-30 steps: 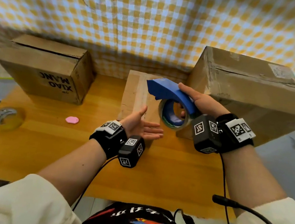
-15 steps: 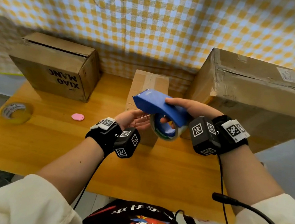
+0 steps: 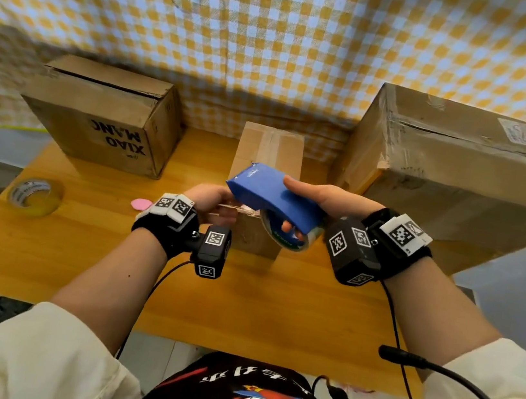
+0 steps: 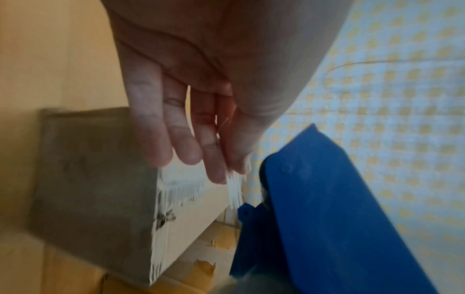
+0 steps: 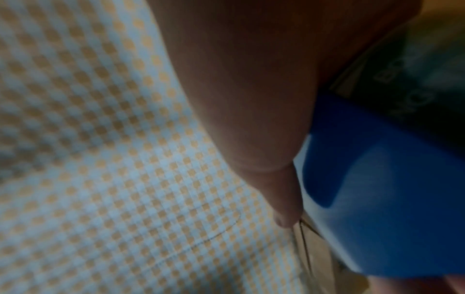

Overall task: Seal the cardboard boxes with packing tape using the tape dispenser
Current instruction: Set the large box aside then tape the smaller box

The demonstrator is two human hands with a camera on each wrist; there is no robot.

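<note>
Three boxes (image 3: pixel 104 113) on wood table (image 3: pixel 257 300), checked cloth (image 3: pixel 278 32) behind; R hand (image 3: pixel 319 198) fingers grip dispenser (image 3: pixel 272 197); L hand (image 3: pixel 210 200) pinches tape end (image 4: pixel 235 191).

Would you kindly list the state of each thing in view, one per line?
tape dispenser: held off the table by right hand
tape end: pinched by left hand
small box: upright, taped
left box: closed, untaped
large box: closed
spare tape roll: flat on table

Yellow-checked cloth (image 3: pixel 278 32) hangs behind; wooden table (image 3: pixel 274 302) in front.
</note>
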